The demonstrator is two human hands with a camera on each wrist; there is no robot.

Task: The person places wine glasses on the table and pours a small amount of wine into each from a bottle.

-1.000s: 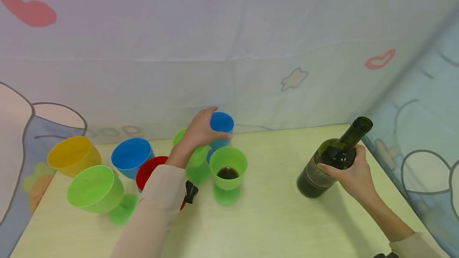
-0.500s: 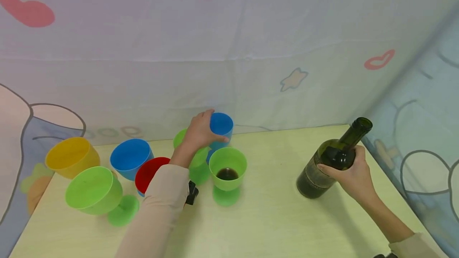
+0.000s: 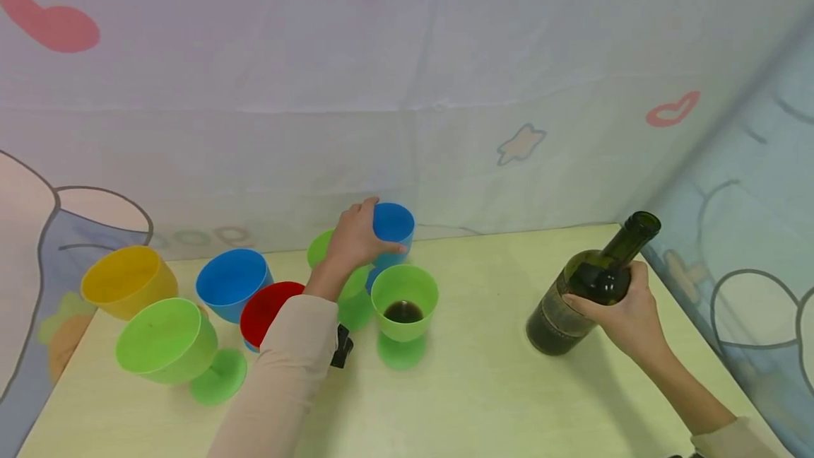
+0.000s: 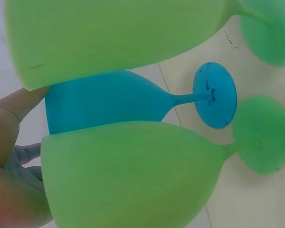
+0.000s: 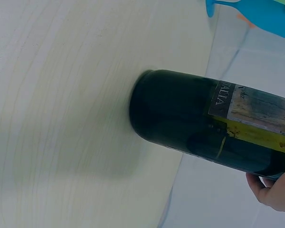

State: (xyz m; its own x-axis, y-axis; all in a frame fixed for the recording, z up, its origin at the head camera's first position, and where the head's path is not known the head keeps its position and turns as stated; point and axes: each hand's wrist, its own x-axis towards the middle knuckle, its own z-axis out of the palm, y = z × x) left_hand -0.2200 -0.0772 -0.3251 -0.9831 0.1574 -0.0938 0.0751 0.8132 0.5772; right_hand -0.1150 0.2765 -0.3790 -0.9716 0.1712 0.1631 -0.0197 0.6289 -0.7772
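Observation:
At the back of the table, my left hand (image 3: 356, 237) grips a blue goblet (image 3: 394, 223) near its rim, thumb in front. The left wrist view shows that blue goblet (image 4: 109, 102) between two green ones, its foot on the table. A green goblet (image 3: 407, 281) holding some dark liquid stands just in front. Another green goblet (image 3: 354, 299) is partly hidden by my left wrist. On the right, my right hand (image 3: 626, 309) grips a dark green wine bottle (image 3: 562, 306) below its neck. The labelled bottle (image 5: 175, 111) stands on the table in the right wrist view.
To the left stand a yellow goblet (image 3: 130, 280), a blue goblet (image 3: 234, 281), a green goblet (image 3: 167, 345) and a red goblet (image 3: 267, 313) partly behind my sleeve. A printed cloth (image 3: 356, 90) hangs along the table's (image 3: 483, 380) back edge.
My left hand has shifted very slightly down and left beside the blue goblet. The right hand and bottle stay in place.

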